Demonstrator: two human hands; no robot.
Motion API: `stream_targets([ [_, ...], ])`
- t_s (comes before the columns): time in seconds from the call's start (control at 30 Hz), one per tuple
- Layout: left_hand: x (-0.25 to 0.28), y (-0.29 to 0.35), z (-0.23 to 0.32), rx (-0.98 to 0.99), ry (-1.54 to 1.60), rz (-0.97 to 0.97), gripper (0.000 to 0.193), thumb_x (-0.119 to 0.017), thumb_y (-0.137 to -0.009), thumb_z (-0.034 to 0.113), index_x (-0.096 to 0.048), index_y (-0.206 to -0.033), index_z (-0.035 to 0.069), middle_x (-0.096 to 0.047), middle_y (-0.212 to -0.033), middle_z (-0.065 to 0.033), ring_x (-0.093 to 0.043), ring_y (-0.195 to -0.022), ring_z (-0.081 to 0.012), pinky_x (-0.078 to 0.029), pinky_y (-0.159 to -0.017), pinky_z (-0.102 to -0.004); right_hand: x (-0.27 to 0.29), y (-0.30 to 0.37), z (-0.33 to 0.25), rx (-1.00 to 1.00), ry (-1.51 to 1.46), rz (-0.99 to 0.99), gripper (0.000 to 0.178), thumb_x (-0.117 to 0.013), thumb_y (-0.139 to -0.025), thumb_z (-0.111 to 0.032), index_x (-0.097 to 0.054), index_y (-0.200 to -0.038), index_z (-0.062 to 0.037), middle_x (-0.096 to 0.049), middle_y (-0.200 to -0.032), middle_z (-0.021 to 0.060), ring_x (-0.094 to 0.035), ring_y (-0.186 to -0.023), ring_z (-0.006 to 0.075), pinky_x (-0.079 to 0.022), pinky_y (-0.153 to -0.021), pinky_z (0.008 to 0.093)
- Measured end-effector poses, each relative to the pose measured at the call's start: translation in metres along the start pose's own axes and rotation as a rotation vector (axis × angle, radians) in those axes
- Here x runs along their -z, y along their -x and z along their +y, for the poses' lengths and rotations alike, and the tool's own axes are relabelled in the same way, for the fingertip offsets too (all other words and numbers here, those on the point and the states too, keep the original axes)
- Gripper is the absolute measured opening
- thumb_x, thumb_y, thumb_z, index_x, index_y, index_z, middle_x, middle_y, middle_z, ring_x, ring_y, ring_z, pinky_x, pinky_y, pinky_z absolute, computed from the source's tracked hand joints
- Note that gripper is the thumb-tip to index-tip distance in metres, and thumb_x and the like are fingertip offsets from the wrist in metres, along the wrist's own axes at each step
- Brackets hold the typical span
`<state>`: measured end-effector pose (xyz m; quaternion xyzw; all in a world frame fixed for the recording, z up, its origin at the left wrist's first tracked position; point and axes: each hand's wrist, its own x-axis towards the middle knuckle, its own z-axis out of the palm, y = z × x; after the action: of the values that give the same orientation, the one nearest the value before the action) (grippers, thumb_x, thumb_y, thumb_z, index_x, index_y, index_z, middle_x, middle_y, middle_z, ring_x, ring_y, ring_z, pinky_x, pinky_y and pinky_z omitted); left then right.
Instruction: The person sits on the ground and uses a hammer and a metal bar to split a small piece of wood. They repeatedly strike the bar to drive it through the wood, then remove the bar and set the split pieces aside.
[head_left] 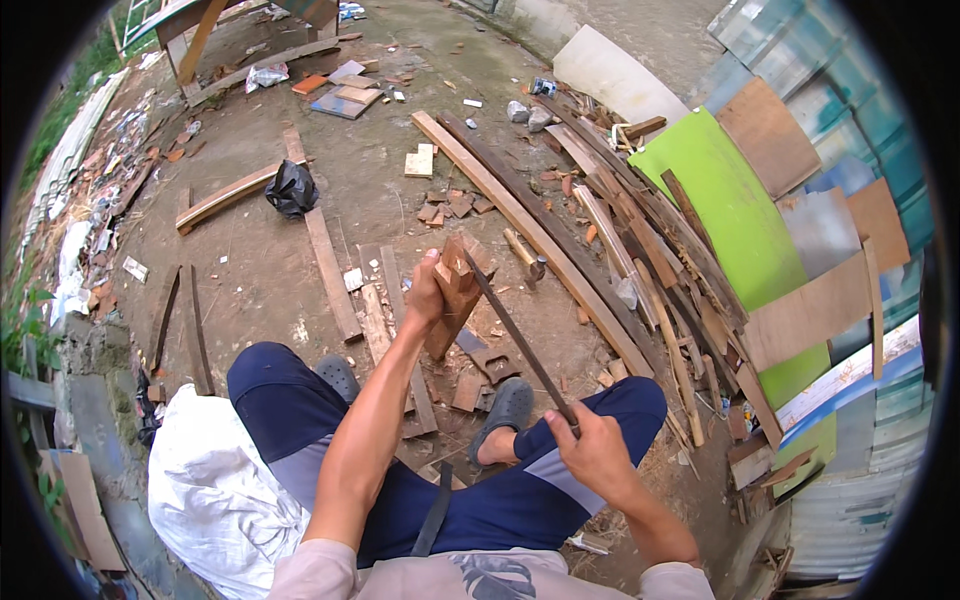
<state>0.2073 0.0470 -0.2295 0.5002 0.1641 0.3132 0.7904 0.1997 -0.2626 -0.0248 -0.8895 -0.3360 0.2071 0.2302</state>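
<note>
My left hand is closed round a reddish-brown wooden block, held tilted in front of my knees. In my right hand is the handle end of a long, thin, dark file. Its far end lies against the upper part of the block. Below the block, a hand saw rests on the ground near my foot, its far part partly covered. To the right of the block lies a hammer with a light wooden handle.
Long timber beams stretch along the right, beside a heap of scrap wood. A green panel leans behind it. Planks and a black plastic bag lie ahead on the left. White cloth sits by my left leg.
</note>
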Motion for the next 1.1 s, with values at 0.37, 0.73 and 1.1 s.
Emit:
stream_targets([
  [0.37,0.007,-0.013,-0.014,-0.046,-0.086,0.042,0.064,-0.032,-0.102,0.048,-0.068,-0.092,-0.005,-0.07,-0.081,-0.0127,-0.06,-0.067,-0.0212,-0.047,-0.067,-0.0371,0.039,-0.023,-0.022,-0.029,0.063,-0.078,0.038,-0.064,-0.099,-0.033,-0.067,-0.087,0.003,-0.059,-0.063,0.0247,-0.061,-0.06,0.0409,-0.046,-0.056,0.0455],
  [0.73,-0.039,0.011,0.128,-0.55,-0.369,0.467,0.039,-0.041,-0.105,0.031,-0.061,-0.123,0.002,-0.062,-0.125,-0.0148,-0.056,-0.12,-0.0272,-0.042,-0.104,-0.0437,0.023,-0.026,-0.018,-0.029,0.019,-0.055,0.038,-0.065,-0.098,-0.031,-0.067,-0.086,0.0043,-0.059,-0.065,0.0249,-0.059,-0.061,0.0412,-0.046,-0.059,0.0454],
  [1.1,-0.165,0.043,0.125,-0.734,-1.339,-0.636,0.07,-0.029,-0.103,0.061,-0.022,-0.162,0.024,-0.018,-0.169,-0.0091,-0.008,-0.157,-0.0283,0.001,-0.128,-0.0477,0.002,-0.034,0.015,-0.032,-0.044,0.044,0.037,-0.065,-0.096,-0.029,-0.064,-0.083,0.0052,-0.057,-0.061,0.0212,-0.056,-0.053,0.0318,-0.044,-0.056,0.0427],
])
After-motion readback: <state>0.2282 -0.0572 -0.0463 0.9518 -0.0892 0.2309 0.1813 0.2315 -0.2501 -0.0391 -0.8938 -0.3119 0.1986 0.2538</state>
